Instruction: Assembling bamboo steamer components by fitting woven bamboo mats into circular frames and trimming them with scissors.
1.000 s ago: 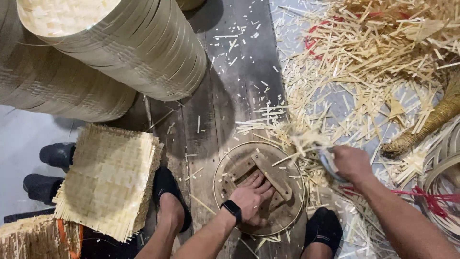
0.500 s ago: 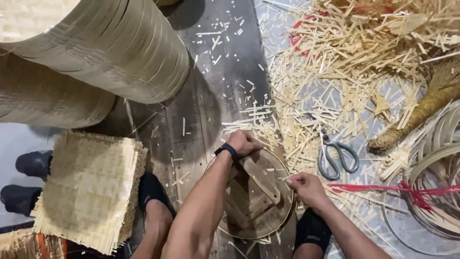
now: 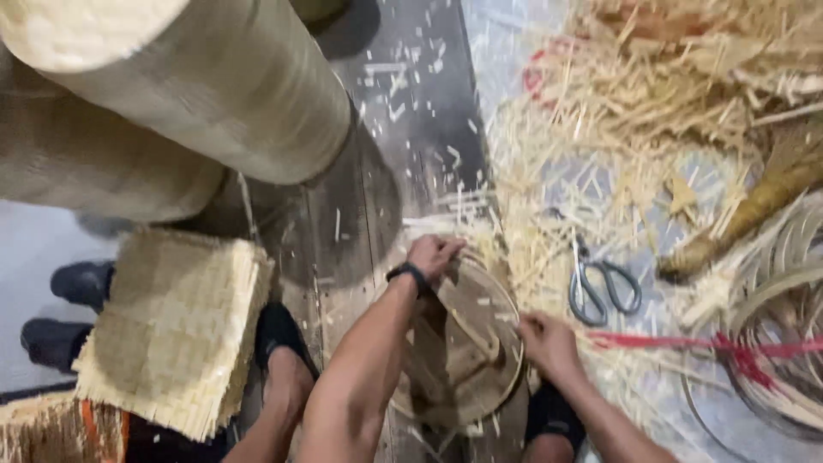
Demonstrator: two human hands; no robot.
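Both hands are on a round wooden form that stands on the floor between the person's feet, tilted on edge. The left hand, a dark band at the wrist, is curled over the top rim, its grip closed on the rim's bamboo hoop. The right hand holds the right edge of the same form; whether its fingers are fully clamped cannot be told — motion blur obscures them.

Judgement on handling: the form appears to need one hand pinning it while the other works the hoop round. Keeping the upper grip firm and both hands on opposite edges should stop the disc rolling on the littered floor; the loose slivers under it are a slipping hazard.

Scissors with grey handles lie just beside the form on the right, blades pointing away. A red cord runs from near the right hand to a stack of bamboo hoops at the right edge.

Surface: dark wooden floorboards, heavily strewn with pale bamboo offcuts, thickest at upper right. A pile of square woven mats sits at left, near dark shoes. Tall columns of stacked woven goods fill the upper left. No walls visible — only floor.
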